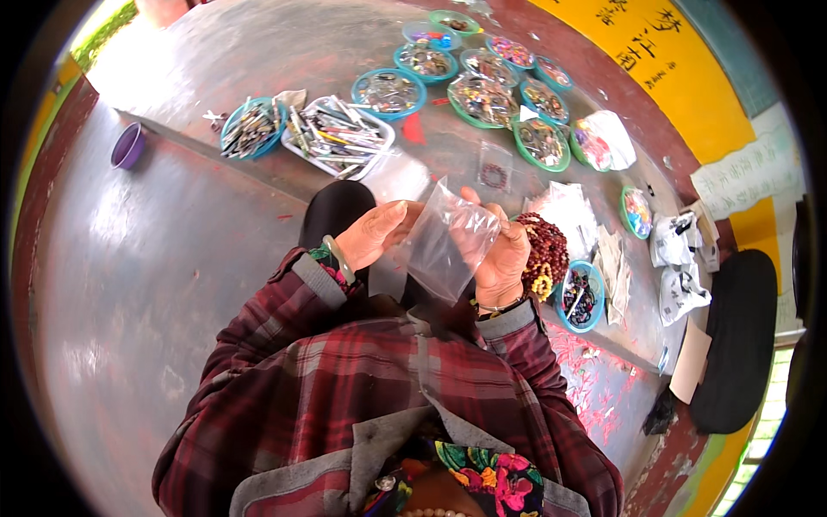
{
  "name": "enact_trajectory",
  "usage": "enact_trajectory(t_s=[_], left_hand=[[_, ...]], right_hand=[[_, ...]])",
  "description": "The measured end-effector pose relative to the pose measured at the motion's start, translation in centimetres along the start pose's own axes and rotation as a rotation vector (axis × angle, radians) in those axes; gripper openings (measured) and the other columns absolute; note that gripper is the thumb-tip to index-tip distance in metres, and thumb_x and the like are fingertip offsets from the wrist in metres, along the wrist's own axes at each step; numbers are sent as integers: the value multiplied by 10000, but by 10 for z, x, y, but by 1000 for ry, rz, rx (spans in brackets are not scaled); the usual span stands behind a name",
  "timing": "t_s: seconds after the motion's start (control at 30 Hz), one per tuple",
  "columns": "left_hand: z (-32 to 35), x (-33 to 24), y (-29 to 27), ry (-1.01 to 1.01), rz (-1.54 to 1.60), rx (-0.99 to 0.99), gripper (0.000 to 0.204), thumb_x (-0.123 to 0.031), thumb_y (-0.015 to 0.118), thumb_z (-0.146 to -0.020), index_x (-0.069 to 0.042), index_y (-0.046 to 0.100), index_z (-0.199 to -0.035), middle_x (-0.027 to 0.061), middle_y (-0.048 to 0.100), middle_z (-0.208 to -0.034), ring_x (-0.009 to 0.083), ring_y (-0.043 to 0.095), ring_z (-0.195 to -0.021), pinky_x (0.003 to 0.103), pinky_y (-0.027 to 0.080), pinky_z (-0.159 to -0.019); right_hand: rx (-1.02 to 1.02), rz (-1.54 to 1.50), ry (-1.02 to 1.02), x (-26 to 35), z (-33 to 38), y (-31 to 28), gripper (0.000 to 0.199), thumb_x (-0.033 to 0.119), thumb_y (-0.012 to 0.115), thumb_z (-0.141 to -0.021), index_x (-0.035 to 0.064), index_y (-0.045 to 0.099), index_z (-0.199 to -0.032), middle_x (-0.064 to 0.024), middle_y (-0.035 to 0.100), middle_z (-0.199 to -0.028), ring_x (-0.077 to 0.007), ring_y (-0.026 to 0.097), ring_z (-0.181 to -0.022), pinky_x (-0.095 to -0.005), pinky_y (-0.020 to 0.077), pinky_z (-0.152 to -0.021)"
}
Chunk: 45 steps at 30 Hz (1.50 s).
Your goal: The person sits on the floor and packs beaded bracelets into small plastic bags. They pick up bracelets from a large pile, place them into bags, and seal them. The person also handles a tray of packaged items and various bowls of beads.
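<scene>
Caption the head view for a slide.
Both hands, left hand and right hand, hold a clear plastic bag above bowls of beads.

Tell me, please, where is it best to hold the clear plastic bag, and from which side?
Probably the upper edge of the clear plastic bag, pinched from both sides: the left hand and right hand meet it there, and its limp body hangs down between them.

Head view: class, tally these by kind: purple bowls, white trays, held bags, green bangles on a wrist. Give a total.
purple bowl: 1
white tray: 1
held bag: 1
green bangle: 1
Total: 4
</scene>
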State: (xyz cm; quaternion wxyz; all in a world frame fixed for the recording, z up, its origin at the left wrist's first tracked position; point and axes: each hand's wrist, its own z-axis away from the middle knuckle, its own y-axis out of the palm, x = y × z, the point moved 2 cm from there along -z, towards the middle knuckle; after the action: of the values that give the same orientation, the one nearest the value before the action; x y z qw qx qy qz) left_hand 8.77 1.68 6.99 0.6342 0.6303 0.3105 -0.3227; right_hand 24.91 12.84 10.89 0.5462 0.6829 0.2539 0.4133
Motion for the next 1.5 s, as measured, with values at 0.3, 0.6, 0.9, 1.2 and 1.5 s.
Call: enact_trajectory(t_s=[0.3,0.6,0.9,1.2,1.5], left_hand=[[29,-17,3,-3,213,-145,91,-30,638,-817,-33,596,-898,11,608,-834,93,563,-759,228,444,-691],[33,-14,1,201,89,-239,154,8,649,-794,-53,522,-858,8,576,-794,102,576,-723,219,451,-638],[44,-25,7,304,98,-294,136,-55,639,-825,-37,528,-902,14,569,-805,103,565,-776,223,440,-679],[51,-28,7,263,-134,-379,164,-119,545,-903,1,630,-973,37,647,-909,78,558,-777,217,426,-680],[51,-28,10,384,-190,-477,204,-171,501,-937,-4,611,-977,32,640,-852,71,547,-732,209,420,-655]], right_hand=[[-212,280,123,-28,-6,0,246,263,552,-834,51,575,-957,-131,575,-1125,-253,559,-1007,-364,475,-849],[-254,622,61,-42,3,8,148,132,595,-875,23,599,-976,-65,646,-902,-167,614,-795,-264,489,-726],[-239,924,-213,-43,10,13,73,85,626,-849,21,612,-880,-62,657,-772,-122,605,-658,-211,405,-571],[-245,966,-178,-46,14,24,167,136,629,-857,0,622,-954,-67,660,-784,-125,605,-645,-212,410,-561],[-288,977,-330,-39,15,13,152,161,609,-875,10,623,-888,-74,650,-752,-129,579,-601,-220,423,-547]])
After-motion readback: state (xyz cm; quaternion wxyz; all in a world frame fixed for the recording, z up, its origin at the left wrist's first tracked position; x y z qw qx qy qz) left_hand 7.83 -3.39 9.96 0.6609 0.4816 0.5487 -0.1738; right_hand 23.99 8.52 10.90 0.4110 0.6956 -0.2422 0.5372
